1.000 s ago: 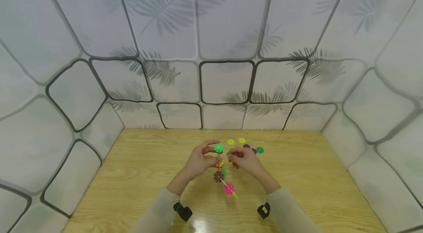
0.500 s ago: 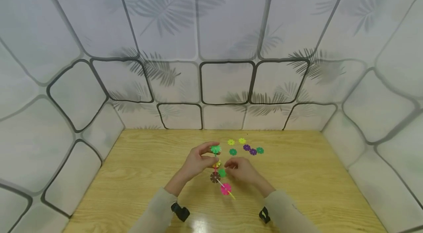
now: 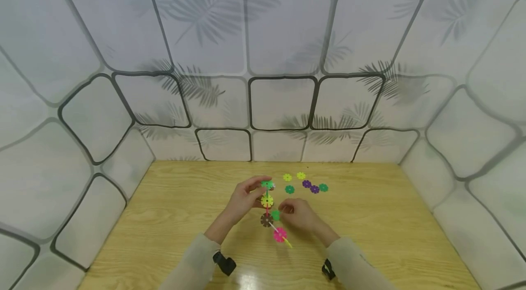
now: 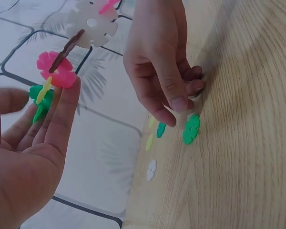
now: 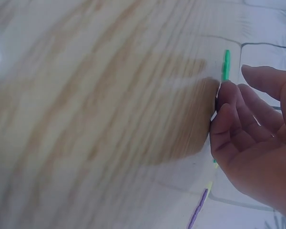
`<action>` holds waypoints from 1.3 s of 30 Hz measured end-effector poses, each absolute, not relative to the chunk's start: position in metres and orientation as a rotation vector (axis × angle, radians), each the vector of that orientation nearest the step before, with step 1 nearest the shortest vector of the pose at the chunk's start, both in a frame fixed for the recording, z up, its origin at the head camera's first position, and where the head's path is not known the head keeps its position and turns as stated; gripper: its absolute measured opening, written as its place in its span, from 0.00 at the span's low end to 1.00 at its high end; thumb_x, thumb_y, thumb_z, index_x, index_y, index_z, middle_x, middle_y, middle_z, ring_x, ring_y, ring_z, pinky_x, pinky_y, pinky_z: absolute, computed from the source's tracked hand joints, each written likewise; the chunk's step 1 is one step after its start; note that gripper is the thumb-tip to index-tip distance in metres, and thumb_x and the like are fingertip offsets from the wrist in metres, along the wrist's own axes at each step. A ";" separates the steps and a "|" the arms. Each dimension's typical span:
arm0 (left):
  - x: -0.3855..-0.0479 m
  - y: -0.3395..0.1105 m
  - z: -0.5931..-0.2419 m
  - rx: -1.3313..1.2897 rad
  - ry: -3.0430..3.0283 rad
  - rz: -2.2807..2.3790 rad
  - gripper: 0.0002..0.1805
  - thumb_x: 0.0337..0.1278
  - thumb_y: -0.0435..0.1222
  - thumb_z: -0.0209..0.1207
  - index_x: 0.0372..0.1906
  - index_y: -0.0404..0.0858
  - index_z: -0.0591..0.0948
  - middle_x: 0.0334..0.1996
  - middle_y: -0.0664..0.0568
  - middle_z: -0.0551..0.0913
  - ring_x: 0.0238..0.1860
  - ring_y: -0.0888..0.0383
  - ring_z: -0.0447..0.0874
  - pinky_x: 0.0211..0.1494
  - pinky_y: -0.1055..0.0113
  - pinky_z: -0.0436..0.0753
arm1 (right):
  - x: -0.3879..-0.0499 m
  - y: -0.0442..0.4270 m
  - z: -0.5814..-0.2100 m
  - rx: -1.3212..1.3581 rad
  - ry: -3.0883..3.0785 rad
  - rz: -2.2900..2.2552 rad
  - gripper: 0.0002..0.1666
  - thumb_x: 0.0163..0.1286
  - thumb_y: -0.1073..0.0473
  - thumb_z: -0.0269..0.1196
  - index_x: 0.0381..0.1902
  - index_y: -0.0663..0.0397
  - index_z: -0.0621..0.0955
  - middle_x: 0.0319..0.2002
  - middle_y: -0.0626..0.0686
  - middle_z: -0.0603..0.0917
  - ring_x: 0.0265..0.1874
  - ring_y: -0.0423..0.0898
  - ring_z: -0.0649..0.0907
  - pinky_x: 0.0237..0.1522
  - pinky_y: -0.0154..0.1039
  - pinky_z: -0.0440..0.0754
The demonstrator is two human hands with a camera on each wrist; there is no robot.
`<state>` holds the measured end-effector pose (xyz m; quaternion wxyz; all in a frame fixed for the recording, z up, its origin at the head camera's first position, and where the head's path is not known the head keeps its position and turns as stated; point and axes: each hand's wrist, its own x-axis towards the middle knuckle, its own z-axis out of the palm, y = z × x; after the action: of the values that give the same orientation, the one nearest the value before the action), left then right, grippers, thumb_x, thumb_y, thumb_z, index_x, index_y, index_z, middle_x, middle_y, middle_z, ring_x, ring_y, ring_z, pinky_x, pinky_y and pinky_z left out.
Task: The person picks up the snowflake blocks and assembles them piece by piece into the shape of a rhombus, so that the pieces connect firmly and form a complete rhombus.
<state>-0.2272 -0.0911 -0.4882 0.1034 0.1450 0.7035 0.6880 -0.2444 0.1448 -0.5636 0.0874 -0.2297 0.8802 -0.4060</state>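
My left hand holds up a chain of notched plastic flower discs, slotted together edge to face. Its fingers and thumb are around the top green disc; below hang yellow, brown and pink discs, with others seen edge-on. In the left wrist view a pink disc and a white disc show too. My right hand rests low at the table, fingers loosely bent, thumb apart, nothing seen held. Its fingertips are beside a loose green disc; whether they touch it I cannot tell.
Behind the hands several loose discs lie on the wooden table: yellow, purple and dark green. A white disc lies near them. Patterned cloth walls close in the back and sides.
My right hand has come down and toward me, from beside the chain to the loose green disc. My left hand has shifted slightly left, and the chain's yellow disc now faces up more.
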 end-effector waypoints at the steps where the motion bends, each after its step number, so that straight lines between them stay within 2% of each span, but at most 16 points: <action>1: -0.227 -0.091 -0.488 0.428 2.067 2.040 0.20 0.83 0.35 0.52 0.71 0.36 0.78 0.45 0.49 0.83 0.34 0.60 0.84 0.46 0.56 0.93 | -0.245 0.145 -0.565 -0.679 2.620 -1.210 0.10 0.70 0.60 0.68 0.47 0.57 0.87 0.37 0.49 0.88 0.37 0.40 0.83 0.40 0.35 0.84; 4: -0.227 -0.090 -0.488 0.438 2.084 2.048 0.20 0.85 0.34 0.48 0.71 0.35 0.77 0.38 0.55 0.81 0.30 0.61 0.84 0.43 0.60 0.93 | -0.246 0.144 -0.568 -0.670 2.620 -1.207 0.12 0.69 0.60 0.69 0.48 0.57 0.87 0.38 0.49 0.88 0.38 0.41 0.83 0.41 0.36 0.85; 10: -0.227 -0.088 -0.486 0.442 2.122 2.053 0.22 0.83 0.33 0.50 0.74 0.36 0.76 0.38 0.60 0.85 0.28 0.63 0.81 0.38 0.64 0.92 | -0.247 0.141 -0.574 -0.673 2.628 -1.173 0.16 0.68 0.59 0.69 0.53 0.58 0.86 0.36 0.47 0.86 0.35 0.39 0.81 0.38 0.34 0.83; 12: -0.227 -0.089 -0.486 0.446 2.118 2.052 0.22 0.83 0.33 0.51 0.74 0.36 0.75 0.40 0.56 0.86 0.29 0.62 0.83 0.38 0.63 0.92 | -0.246 0.141 -0.574 -0.685 2.623 -1.173 0.20 0.68 0.59 0.69 0.56 0.60 0.85 0.34 0.46 0.84 0.32 0.39 0.79 0.35 0.33 0.81; 15: -0.227 -0.090 -0.487 0.452 2.112 2.046 0.22 0.83 0.33 0.51 0.75 0.38 0.75 0.46 0.44 0.87 0.31 0.62 0.85 0.40 0.59 0.93 | -0.246 0.139 -0.575 -0.710 2.629 -1.167 0.22 0.69 0.60 0.69 0.59 0.63 0.84 0.29 0.45 0.82 0.27 0.38 0.77 0.30 0.33 0.79; 18: -0.227 -0.092 -0.488 0.454 2.106 2.036 0.23 0.82 0.33 0.51 0.75 0.38 0.75 0.51 0.33 0.85 0.32 0.61 0.84 0.43 0.53 0.93 | -0.246 0.138 -0.576 -0.704 2.654 -1.136 0.22 0.71 0.58 0.68 0.59 0.61 0.85 0.28 0.42 0.80 0.26 0.36 0.75 0.30 0.32 0.77; 22: -0.228 -0.094 -0.489 0.434 2.104 2.030 0.23 0.82 0.33 0.51 0.75 0.39 0.75 0.54 0.30 0.85 0.32 0.61 0.85 0.44 0.51 0.93 | -0.245 0.137 -0.575 -0.701 2.686 -1.094 0.19 0.72 0.57 0.69 0.57 0.58 0.87 0.26 0.41 0.79 0.26 0.36 0.74 0.29 0.31 0.75; 26: -0.228 -0.094 -0.489 0.393 2.112 2.037 0.22 0.82 0.32 0.51 0.74 0.38 0.76 0.49 0.34 0.86 0.32 0.60 0.84 0.41 0.55 0.93 | -0.244 0.136 -0.572 -0.704 2.700 -1.088 0.16 0.70 0.57 0.70 0.53 0.57 0.88 0.27 0.42 0.79 0.26 0.37 0.74 0.29 0.32 0.75; 30: -0.229 -0.094 -0.490 0.347 2.119 2.041 0.22 0.81 0.31 0.52 0.73 0.39 0.77 0.39 0.45 0.84 0.30 0.60 0.82 0.39 0.59 0.92 | -0.241 0.135 -0.568 -0.671 2.687 -1.124 0.15 0.69 0.57 0.71 0.50 0.57 0.87 0.29 0.44 0.80 0.28 0.39 0.75 0.31 0.32 0.77; 33: -0.229 -0.094 -0.491 0.326 2.118 2.045 0.22 0.80 0.31 0.52 0.73 0.38 0.77 0.36 0.52 0.82 0.30 0.60 0.81 0.38 0.61 0.91 | -0.239 0.134 -0.565 -0.637 2.689 -1.132 0.13 0.68 0.58 0.72 0.48 0.55 0.86 0.31 0.45 0.80 0.30 0.40 0.76 0.33 0.33 0.77; 36: -0.230 -0.094 -0.492 0.315 2.121 2.046 0.22 0.80 0.31 0.53 0.73 0.38 0.77 0.35 0.55 0.83 0.31 0.58 0.82 0.38 0.60 0.91 | -0.238 0.134 -0.561 -0.612 2.694 -1.146 0.11 0.67 0.60 0.72 0.46 0.55 0.85 0.33 0.46 0.81 0.32 0.40 0.77 0.35 0.33 0.79; 39: -0.231 -0.094 -0.492 0.308 2.125 2.046 0.22 0.80 0.32 0.53 0.72 0.38 0.77 0.36 0.57 0.84 0.31 0.59 0.82 0.41 0.53 0.92 | -0.237 0.135 -0.557 -0.600 2.687 -1.191 0.10 0.66 0.64 0.72 0.45 0.55 0.84 0.35 0.48 0.83 0.35 0.41 0.79 0.37 0.33 0.80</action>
<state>-0.2308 -0.0943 -0.4917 0.0878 0.1035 0.7136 0.6872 -0.2366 0.1345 -0.5568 0.0709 -0.1995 0.8935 -0.3961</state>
